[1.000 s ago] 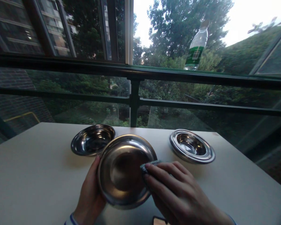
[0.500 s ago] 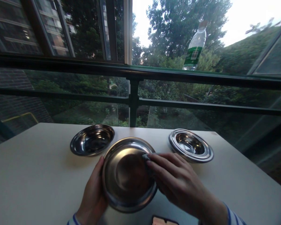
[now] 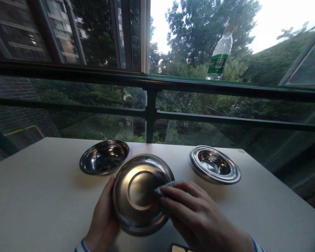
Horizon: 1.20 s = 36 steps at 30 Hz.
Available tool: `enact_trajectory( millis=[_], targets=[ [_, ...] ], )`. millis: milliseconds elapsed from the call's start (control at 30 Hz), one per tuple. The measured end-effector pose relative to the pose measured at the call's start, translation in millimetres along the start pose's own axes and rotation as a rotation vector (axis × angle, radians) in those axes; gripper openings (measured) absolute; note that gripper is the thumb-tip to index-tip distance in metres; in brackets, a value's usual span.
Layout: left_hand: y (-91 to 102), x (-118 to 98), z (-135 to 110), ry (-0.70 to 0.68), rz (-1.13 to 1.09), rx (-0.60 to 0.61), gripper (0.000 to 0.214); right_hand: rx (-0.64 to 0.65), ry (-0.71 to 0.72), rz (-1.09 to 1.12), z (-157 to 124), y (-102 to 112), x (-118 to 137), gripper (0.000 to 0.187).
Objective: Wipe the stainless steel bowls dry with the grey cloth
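A round stainless steel bowl [image 3: 140,190] is tilted up toward me above the table, its flat centre circle facing me. My left hand [image 3: 103,211] grips its left rim, thumb along the edge. Bunched in my right hand [image 3: 191,206] is a small grey-green cloth [image 3: 160,191], pressed against the right side of the bowl's surface. Most of the cloth is hidden under the fingers.
Behind to the left stands another steel bowl [image 3: 104,157], and to the right a stack of steel bowls [image 3: 214,165]. A phone [image 3: 179,248] lies at the white table's [image 3: 42,196] near edge. A plastic bottle [image 3: 220,56] stands on the green railing [image 3: 178,82].
My right hand has moved a little down and left across the bowl with the cloth. My left hand keeps its hold, and the bowl has barely shifted.
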<state>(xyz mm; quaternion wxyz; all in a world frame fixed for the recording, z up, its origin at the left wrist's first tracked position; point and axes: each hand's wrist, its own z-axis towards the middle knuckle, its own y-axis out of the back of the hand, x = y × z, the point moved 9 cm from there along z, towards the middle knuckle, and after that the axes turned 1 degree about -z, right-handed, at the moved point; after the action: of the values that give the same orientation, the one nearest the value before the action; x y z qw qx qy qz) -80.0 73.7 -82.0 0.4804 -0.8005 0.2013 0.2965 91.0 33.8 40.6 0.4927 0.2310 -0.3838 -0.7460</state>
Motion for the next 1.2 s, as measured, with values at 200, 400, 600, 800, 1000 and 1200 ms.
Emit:
enact_trajectory(
  millis=[200,400,600,800,1000,1200],
  targets=[
    [-1.0,-5,0,-0.038,0.033,-0.013,0.031,-0.107,-0.100,0.031,0,8,-12,0.032],
    [-0.8,-5,-2,-0.023,0.031,-0.034,0.034,-0.055,-0.034,0.066,2,5,-5,0.030],
    [-0.1,-6,-2,-0.045,0.027,-0.029,0.032,-0.031,-0.076,0.057,-2,3,-11,0.029],
    [-4.3,8,-5,0.066,0.016,0.006,0.027,-0.081,-0.121,0.012,-2,8,-20,0.032],
    [-1.1,4,-8,0.038,-0.015,-0.050,0.025,0.030,-0.115,-0.076,-1,6,-17,0.028],
    [-8.6,10,-12,0.074,-0.004,0.024,0.024,0.006,-0.131,-0.164,0,13,-17,0.031]
  ],
)
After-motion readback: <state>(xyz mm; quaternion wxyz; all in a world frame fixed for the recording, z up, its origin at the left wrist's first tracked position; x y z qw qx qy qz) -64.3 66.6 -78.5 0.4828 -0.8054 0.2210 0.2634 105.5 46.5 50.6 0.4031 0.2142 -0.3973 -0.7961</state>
